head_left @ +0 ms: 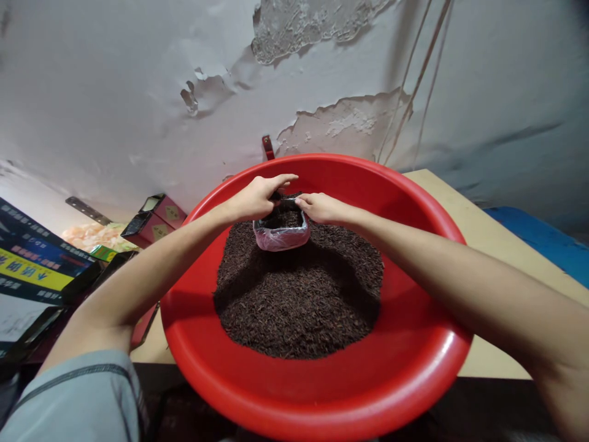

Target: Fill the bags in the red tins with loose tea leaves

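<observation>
A small rectangular box (281, 238) wrapped in clear plastic is held over a heap of dark dried tea leaves (299, 307). Some of the dark leaves lie inside the box as well. My right hand (322, 207) pinches the rim at the box's far right corner. Over the left side of the box is my left hand (261, 197), its upper fingers stretched out to the right; its lower fingers are partly hidden, and whether they touch the rim is unclear. The heap lies in a wide red plastic basin (317, 393), with both forearms reaching over its rim.
The basin stands on a pale wooden tabletop (492, 245). Dark red boxes (159, 221) and a printed carton (41, 264) stand at the left. A blue surface (543, 236) shows at the right. Behind rises a peeling wall (138, 92) with hanging cords (421, 73).
</observation>
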`<state>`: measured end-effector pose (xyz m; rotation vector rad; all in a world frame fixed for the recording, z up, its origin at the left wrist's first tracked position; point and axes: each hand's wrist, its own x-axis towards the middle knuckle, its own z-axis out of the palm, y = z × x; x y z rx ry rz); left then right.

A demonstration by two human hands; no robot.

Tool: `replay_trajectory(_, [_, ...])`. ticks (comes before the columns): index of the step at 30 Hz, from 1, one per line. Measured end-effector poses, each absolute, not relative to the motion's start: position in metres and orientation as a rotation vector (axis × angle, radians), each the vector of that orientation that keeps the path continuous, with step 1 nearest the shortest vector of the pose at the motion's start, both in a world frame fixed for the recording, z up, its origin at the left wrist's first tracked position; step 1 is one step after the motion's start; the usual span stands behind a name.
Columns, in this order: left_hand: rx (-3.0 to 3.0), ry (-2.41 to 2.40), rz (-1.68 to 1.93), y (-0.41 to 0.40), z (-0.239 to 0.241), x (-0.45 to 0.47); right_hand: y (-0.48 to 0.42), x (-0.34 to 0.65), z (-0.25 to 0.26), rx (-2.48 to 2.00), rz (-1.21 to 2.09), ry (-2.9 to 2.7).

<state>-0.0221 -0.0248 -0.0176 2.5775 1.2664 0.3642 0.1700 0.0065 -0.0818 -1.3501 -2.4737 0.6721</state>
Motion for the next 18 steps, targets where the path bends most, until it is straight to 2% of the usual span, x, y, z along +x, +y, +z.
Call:
replay_trajectory(11, [2.653, 1.281, 0.351, -0.022, -0.024, -0.032, 0.002, 0.171, -0.078, -1.374, 0.656, -2.489])
replay_trajectory(18, [2.636, 1.506, -0.055, -0.026, -0.031, -0.033, 0.003, 0.171, -0.078, -1.368, 0.644, -2.518])
